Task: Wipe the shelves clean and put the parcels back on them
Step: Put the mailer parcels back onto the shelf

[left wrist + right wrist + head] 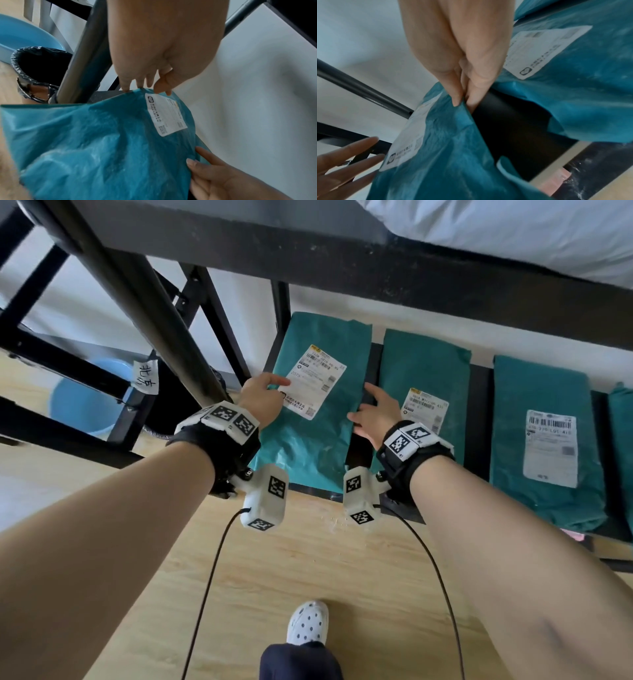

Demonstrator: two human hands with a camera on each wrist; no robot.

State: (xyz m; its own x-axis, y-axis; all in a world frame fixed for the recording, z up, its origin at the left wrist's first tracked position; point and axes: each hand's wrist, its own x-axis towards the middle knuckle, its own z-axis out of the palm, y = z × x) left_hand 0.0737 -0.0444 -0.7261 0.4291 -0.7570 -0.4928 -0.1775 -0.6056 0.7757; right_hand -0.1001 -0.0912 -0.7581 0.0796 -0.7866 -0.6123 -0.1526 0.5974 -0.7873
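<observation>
A teal parcel [318, 446] [94, 148] [450, 155] with a white label lies at the left end of the low black shelf [478, 412] [513, 121]. My left hand [274, 385] [145, 89] [351, 162] touches its left edge and label with straight fingers. My right hand [363, 405] [462, 104] [197, 158] pinches its right edge between thumb and fingers. A second teal parcel [424, 364] [582, 88] lies just to the right, and a third [541, 446] beyond it.
The dark beam of an upper shelf [376, 275] runs overhead, bearing a white parcel [513, 231]. A grey slanted tube [154, 313] stands by my left wrist. A blue basin [78, 402] and a black-lined bin [39, 63] sit left. Wooden floor [308, 559] and my shoe [308, 625] are below.
</observation>
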